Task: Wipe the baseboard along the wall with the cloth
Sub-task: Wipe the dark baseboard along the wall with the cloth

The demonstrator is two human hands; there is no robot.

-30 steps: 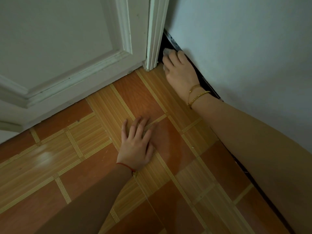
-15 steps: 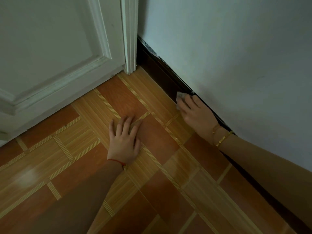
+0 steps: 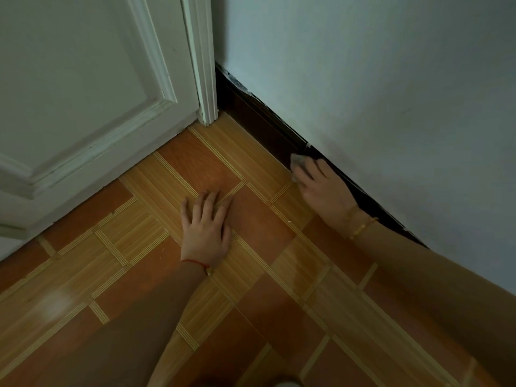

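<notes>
- Two hands in view, both low at floor level
- right hand (image 3: 321,188) presses pale cloth (image 3: 298,161) against dark baseboard (image 3: 259,121), fingers extended over it
- left hand (image 3: 206,227) flat on tiled floor (image 3: 83,275), fingers spread, grasping nothing
- cloth well along from door frame (image 3: 205,79)

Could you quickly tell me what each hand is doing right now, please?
Left hand: open, fingers spread, resting flat on the floor.
Right hand: presses the cloth against the baseboard; its grip on the cloth cannot be told.
</notes>
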